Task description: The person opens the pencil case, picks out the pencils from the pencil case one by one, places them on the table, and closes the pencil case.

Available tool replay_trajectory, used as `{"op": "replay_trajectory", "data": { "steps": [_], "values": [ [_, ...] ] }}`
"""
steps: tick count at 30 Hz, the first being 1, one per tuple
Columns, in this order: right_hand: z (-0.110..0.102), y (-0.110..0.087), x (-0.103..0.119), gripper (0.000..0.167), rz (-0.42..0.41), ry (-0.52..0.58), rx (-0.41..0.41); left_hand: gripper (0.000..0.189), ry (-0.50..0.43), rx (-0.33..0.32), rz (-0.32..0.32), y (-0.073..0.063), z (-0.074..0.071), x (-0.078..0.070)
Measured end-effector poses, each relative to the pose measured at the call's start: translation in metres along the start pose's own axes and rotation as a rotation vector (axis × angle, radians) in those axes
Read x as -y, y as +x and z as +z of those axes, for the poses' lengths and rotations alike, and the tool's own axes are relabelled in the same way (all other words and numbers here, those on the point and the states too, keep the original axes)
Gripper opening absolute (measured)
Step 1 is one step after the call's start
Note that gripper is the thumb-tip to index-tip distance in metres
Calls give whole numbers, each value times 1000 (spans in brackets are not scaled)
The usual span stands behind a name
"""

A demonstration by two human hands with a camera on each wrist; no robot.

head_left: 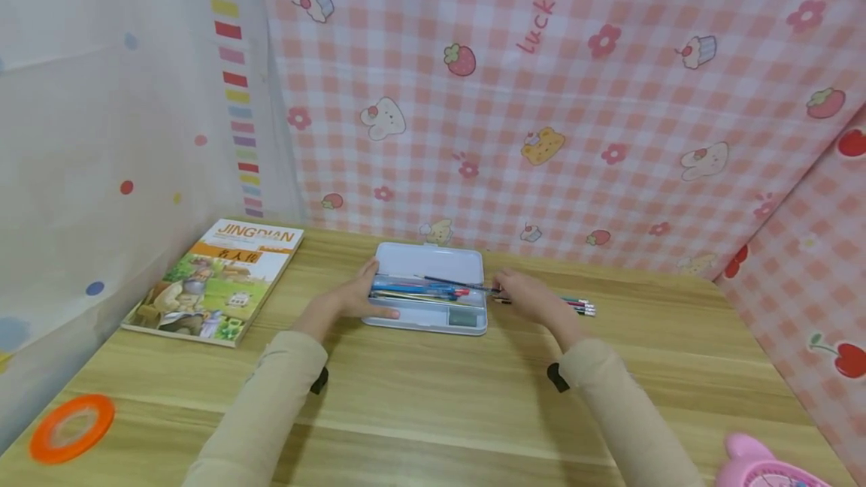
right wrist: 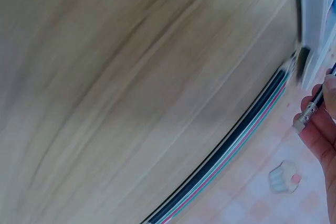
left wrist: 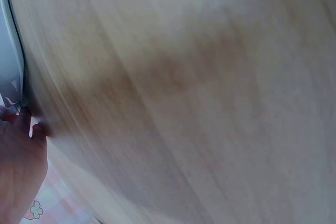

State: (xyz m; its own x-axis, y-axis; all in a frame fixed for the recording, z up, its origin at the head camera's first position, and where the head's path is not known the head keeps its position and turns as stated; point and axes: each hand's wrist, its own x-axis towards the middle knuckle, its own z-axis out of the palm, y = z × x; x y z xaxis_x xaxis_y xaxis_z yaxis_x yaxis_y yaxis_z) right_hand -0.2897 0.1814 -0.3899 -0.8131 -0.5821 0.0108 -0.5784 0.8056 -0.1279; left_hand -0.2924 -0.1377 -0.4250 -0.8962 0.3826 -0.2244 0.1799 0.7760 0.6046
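Note:
A white pencil case (head_left: 422, 252) lies with its lid back on the wooden table, several pens and pencils (head_left: 409, 286) inside. In its front compartment is a grey-green block (head_left: 463, 316). My left hand (head_left: 352, 295) holds the case's left side, the thumb over the front part; the left wrist view shows only part of that hand (left wrist: 21, 153) at the case's edge. At the case's right end, my right hand (head_left: 524, 293) pinches a dark pencil (right wrist: 317, 98) near its eraser end, its other end over the case. Several pencils (head_left: 583, 307) lie on the table beneath that hand.
A book (head_left: 223, 276) with a picture cover lies at the left. Nearer me on that side is an orange ring (head_left: 49, 434). Part of a pink object (head_left: 747, 461) shows at the lower right corner. Printed cloths (head_left: 501, 119) hang behind and beside the table.

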Motion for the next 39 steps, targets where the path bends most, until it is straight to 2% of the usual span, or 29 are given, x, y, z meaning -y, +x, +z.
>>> {"op": "replay_trajectory", "data": {
  "steps": [12, 23, 27, 30, 36, 39],
  "values": [
    [-3, -39, -34, 15, 95, 12, 34, 116, 11, 4, -2, 0, 1, 0],
    [2, -75, -64, 13, 78, -60, -64, 115, 3, 9, -5, 1, 2, 1],
    [4, -82, -69, 13, 138, -29, -43, 115, 3, 7, 1, 1, 1, -1],
    [6, -85, -72, 12, 154, -34, -53, 115, 1, 7, 1, 1, 1, 0],
    [11, -87, -76, 7, 88, -109, -105, 116, 10, 5, -4, 1, 1, 1],
    [12, -88, -77, 9, 83, -135, -112, 116, 13, 4, -4, 1, 2, 2]
  ]
}}
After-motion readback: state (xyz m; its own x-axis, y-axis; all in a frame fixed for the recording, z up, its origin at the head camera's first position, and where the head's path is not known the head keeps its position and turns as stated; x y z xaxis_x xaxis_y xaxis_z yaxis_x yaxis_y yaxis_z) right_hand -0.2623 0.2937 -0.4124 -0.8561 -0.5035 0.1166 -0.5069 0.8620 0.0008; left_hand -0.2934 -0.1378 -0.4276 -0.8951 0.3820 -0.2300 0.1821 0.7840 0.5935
